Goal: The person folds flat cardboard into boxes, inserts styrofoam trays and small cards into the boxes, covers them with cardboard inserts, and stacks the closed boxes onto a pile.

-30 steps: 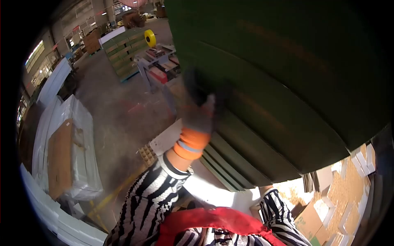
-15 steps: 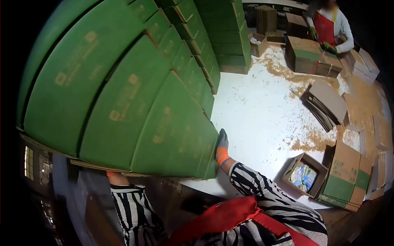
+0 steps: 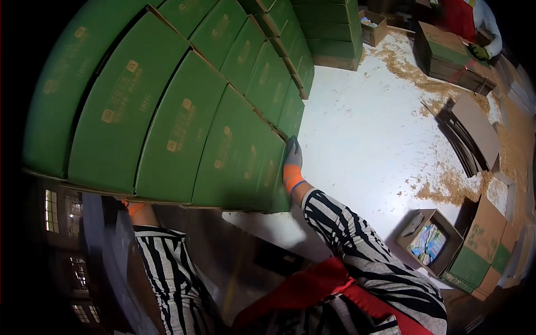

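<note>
Green printed boxes are stacked close in front of me, filling the left and centre of the view. My right hand, in a grey and orange glove, lies with its palm side against the right side of the near stack, its fingers pointing away from me. At the lower left, only the orange cuff of my left hand shows, at the bottom edge of the boxes. The boxes hide its fingers.
On the white table lie brown shreds, leaning cardboard sheets and an open box with colourful packets beside a green-brown carton. A co-worker stands at the upper right.
The view has swung from the aisle to the table and the front of the green boxes. Since half a second ago, my right hand remains against the stack's side, and the co-worker appears farther right.
</note>
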